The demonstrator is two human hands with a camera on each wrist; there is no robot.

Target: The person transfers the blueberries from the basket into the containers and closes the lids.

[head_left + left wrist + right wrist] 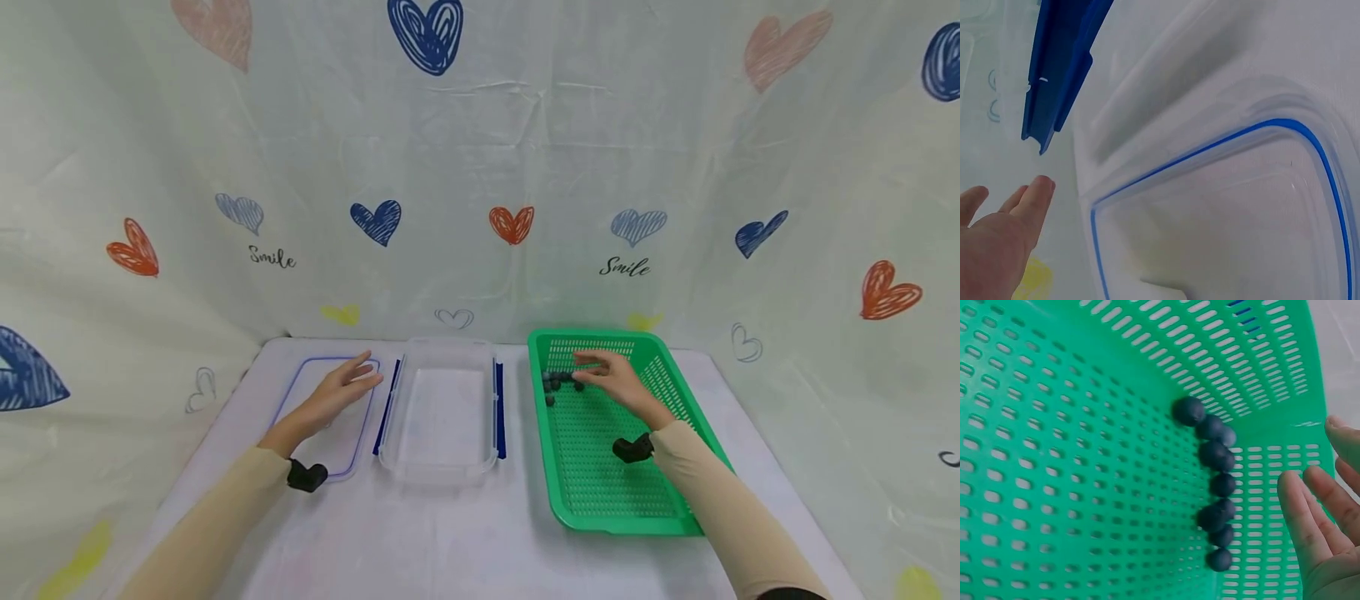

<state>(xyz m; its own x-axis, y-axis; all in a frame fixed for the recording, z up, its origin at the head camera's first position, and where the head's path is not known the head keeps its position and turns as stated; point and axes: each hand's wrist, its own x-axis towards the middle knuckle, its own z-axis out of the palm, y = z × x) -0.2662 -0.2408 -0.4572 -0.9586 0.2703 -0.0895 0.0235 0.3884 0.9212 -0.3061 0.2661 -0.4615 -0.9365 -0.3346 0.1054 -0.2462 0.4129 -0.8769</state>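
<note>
A green perforated basket [660, 492] lies on the right of the table with several dark blueberries [557, 382] in its far left corner; the right wrist view shows the blueberries [1213, 487] in a curved row. My right hand [609, 377] hovers over them with fingers straight, holding nothing. A clear plastic container [442, 408] with blue side clips [1060, 69] stands at the middle. Its clear, blue-rimmed lid [296, 392] lies flat to the left. My left hand [341, 390] rests open on the lid [1222, 219], fingers [1035, 200] extended.
A white cloth printed with hearts covers the table [450, 542] and hangs as a backdrop [480, 167]. Black wrist mounts [306, 476] sit on both forearms. The table's left and right edges fall away close to the lid and the basket.
</note>
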